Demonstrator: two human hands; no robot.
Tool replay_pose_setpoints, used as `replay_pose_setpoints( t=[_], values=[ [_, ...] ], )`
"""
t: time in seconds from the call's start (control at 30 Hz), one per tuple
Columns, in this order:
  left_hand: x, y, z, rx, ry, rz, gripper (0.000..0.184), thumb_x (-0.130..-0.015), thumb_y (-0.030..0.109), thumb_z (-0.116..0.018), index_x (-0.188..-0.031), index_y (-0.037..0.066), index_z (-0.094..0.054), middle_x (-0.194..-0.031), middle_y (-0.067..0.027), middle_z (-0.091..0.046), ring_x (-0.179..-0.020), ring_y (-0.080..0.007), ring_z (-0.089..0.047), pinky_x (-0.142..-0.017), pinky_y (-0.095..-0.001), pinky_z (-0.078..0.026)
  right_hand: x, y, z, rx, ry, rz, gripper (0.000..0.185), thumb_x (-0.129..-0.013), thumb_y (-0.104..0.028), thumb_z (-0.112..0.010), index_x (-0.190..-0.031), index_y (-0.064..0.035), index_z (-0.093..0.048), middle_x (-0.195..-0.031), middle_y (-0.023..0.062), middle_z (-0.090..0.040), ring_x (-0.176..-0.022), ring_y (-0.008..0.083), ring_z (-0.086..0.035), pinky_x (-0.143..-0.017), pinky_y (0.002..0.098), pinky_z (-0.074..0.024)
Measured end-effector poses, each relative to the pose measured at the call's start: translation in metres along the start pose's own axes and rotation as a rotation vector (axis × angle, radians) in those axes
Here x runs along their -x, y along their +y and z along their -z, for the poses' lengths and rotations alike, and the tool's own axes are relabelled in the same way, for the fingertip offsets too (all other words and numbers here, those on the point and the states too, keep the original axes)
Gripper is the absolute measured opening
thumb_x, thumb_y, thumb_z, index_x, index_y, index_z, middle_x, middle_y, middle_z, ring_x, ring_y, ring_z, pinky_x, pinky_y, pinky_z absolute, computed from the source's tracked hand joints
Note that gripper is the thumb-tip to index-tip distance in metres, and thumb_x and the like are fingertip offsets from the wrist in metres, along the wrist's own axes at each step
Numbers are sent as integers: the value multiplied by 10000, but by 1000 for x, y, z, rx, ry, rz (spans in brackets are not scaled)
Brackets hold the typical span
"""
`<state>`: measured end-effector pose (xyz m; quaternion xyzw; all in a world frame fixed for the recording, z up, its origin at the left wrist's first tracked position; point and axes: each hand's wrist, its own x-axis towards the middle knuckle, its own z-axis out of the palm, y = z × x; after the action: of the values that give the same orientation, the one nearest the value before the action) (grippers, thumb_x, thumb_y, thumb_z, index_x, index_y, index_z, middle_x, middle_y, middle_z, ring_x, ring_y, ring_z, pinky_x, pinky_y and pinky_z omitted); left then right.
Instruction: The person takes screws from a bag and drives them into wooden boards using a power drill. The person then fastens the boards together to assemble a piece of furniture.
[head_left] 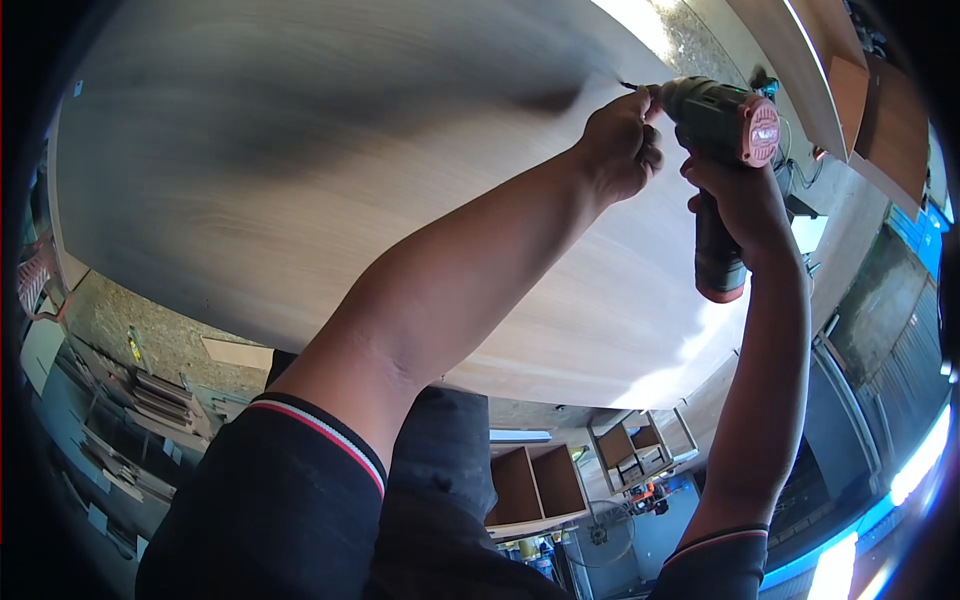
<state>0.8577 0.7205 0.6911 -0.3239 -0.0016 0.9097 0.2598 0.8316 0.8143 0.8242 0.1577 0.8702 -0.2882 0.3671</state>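
The right hand (pixel 740 195) is gripping the drill (pixel 712 112), its fingers wrapping round the handle, so that grip is clamping on the tool. The left hand (pixel 622 150) is curling its fingers together at the drill's front, thumb and forefinger pinching there; I am not managing to tell whether they are holding the chuck or the bit (pixel 629 86). The drill is hanging over the far right edge of the board (pixel 300 210), its bit pointing left, and whether the tip is touching the wood I am not able to tell. The board is lying broad and flat under both forearms, a dark shadow spreading over its far half and bright light striking its near right corner. Brown panels (pixel 895 130) are standing at upper right. Strips (pixel 165 400) are lying in stacks at lower left, and a shelf unit (pixel 560 480) is standing beyond the board's near edge, beside an open frame (pixel 688 432)
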Motion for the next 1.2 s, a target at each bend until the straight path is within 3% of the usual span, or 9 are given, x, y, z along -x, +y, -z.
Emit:
replay_pose_setpoints(
  t=[0.1, 0.27, 0.33, 0.5, 0.6, 0.9, 1.03, 1.13, 1.2],
  values=[
    [21, -9, -3, -25, 210, 36, 313, -1015, 381, -390, -1103, 131, -555, -952, 86, -539, -545, -31, -330, -502, -188, -305, -4, 3, 3, -30, -24, -55, 336, -747, -85, -670, -1062, -27, -568, -847, 56, -616, -653, 151, -595, -591, 297, -503],
    [103, -24, 33, -272, 181, 167, 316, -980, 387, -414, -969, 122, -586, -567, 74, -363, -464, -64, -291, -432, -227, -257, -12, -1, -4, -2, -38, 39, 349, -747, -88, -662, -1070, -20, -545, -850, 59, -592, -638, 154, -591, -603, 300, -510],
    [138, -21, 47, -349, 181, 242, 328, -967, 367, -384, -925, 114, -589, -561, 78, -291, -463, -56, -276, -433, -223, -241, -9, -7, 0, 18, -65, -59, 345, -747, -94, -659, -1064, -18, -545, -850, 59, -592, -649, 156, -592, -622, 298, -516],
    [192, -15, 82, -645, 177, 308, 320, -947, 284, -411, -1154, 85, -550, -709, 56, -365, -556, -26, -308, -481, -186, -248, -6, -7, -5, -20, -45, -52, 329, -746, -89, -642, -1054, -21, -547, -815, 59, -580, -641, 164, -594, -616, 317, -513],
    [213, -11, 93, -686, 122, 275, 389, -927, 215, -565, -1284, 93, -468, -858, 29, -509, -609, -15, -375, -511, -169, -289, -6, -10, -6, -58, -30, -101, 328, -741, -86, -639, -1050, -26, -547, -822, 54, -575, -639, 162, -591, -602, 312, -513],
    [282, 38, 112, -829, 25, 423, 321, -899, 382, -646, -1066, 110, -618, -938, -7, -662, -900, -59, -581, -650, -224, -391, -3, 5, -18, -198, 79, 12, 312, -760, -112, -693, -1048, -40, -598, -842, 27, -607, -683, 139, -587, -584, 305, -528],
    [348, 88, 143, -1043, -13, 378, 291, -938, 336, -586, -1126, 114, -585, -921, 4, -667, -761, -30, -523, -587, -209, -359, 75, -3, -27, -314, 97, -45, 323, -731, -218, -707, -997, -71, -598, -760, 8, -562, -569, 114, -532, -512, 279, -461],
    [414, 130, 154, -1043, 103, 380, 324, -929, 252, -588, -1208, 97, -530, -929, -19, -648, -737, -45, -517, -585, -217, -370, 141, 4, -47, -38, 128, 7, 170, -806, -63, -612, -974, -72, -583, -755, -1, -552, -598, 111, -542, -509, 272, -469],
    [455, 142, 166, -989, 186, 337, 329, -921, 203, -585, -1225, 97, -517, -925, -31, -645, -722, -40, -524, -545, -195, -349, 169, 88, -73, 29, 17, 41, 173, -808, -25, -582, -976, -62, -575, -763, 8, -580, -605, 113, -553, -508, 273, -472]
  ],
)
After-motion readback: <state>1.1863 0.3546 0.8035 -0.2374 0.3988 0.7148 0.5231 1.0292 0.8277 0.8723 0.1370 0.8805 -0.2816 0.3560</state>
